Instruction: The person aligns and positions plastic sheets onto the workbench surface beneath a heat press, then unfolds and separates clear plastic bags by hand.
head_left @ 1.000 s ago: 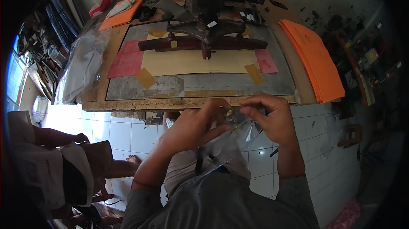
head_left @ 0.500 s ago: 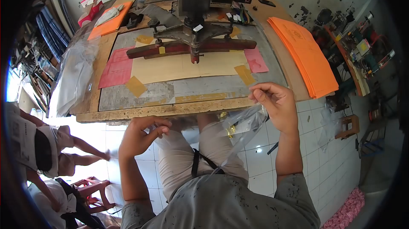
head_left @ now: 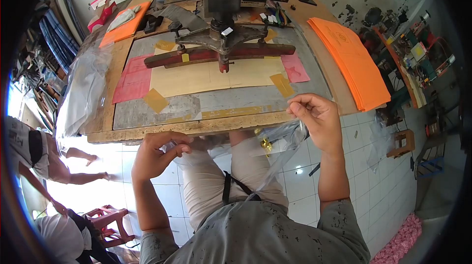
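Observation:
A thin clear plastic sheet [head_left: 290, 141] with a gold patch on it hangs below the table's front edge, over my lap. My right hand [head_left: 317, 119] pinches its upper right part between thumb and fingers. To the left, my left hand [head_left: 160, 156] has thumb and fingers curled together at the sheet's other side, where the film is faint. Beyond both hands, a press head [head_left: 221, 50] stands over a cream sheet [head_left: 206, 79] on the grey metal plate [head_left: 172, 111], with pink pieces at both ends.
Folded orange material [head_left: 350, 62] lies at the table's right, clear plastic [head_left: 86, 92] at its left. The wooden front edge [head_left: 196, 129] is just beyond my hands. Two people [head_left: 39, 151] are at the left near a red stool [head_left: 105, 222]. A phone [head_left: 306, 0] lies at the back.
From close together, my hands have moved apart, the left one leftward, with the plastic spread between them. The view has shifted slightly. The people at the left have changed position.

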The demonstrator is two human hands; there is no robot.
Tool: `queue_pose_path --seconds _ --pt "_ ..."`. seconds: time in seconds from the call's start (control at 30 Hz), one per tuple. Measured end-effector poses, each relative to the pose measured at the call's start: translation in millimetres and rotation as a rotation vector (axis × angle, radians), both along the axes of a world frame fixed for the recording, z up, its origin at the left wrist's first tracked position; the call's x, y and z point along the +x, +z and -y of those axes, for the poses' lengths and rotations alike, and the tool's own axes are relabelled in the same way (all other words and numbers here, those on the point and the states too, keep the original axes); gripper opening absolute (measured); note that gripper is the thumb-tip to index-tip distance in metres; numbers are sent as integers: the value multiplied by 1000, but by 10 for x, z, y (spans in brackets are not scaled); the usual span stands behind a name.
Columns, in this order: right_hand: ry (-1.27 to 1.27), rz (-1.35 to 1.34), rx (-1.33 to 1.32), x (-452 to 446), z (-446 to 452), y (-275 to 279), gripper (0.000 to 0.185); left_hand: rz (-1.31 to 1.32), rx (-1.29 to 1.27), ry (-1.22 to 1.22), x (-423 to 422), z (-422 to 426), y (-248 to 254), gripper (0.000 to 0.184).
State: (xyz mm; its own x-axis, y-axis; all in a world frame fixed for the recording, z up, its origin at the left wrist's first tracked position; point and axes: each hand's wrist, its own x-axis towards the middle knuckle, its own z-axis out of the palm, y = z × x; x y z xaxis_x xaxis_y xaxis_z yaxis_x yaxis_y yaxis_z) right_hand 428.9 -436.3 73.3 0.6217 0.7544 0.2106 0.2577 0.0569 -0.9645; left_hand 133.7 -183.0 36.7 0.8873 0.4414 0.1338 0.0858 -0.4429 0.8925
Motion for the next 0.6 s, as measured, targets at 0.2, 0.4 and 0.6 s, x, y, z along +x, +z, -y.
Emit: queue_pose_path --seconds 0.2,0.4,0.6 --pt "-70 75 15 168 -151 -164 14 -50 -67 156 63 -290 1 16" --pt "-205 354 -193 696 -748 -541 15 -58 -7 237 720 -802 -233 21" --pt "-204 678 -311 1137 -1323 -1019 13 -12 270 325 1126 -1251 -580 26"
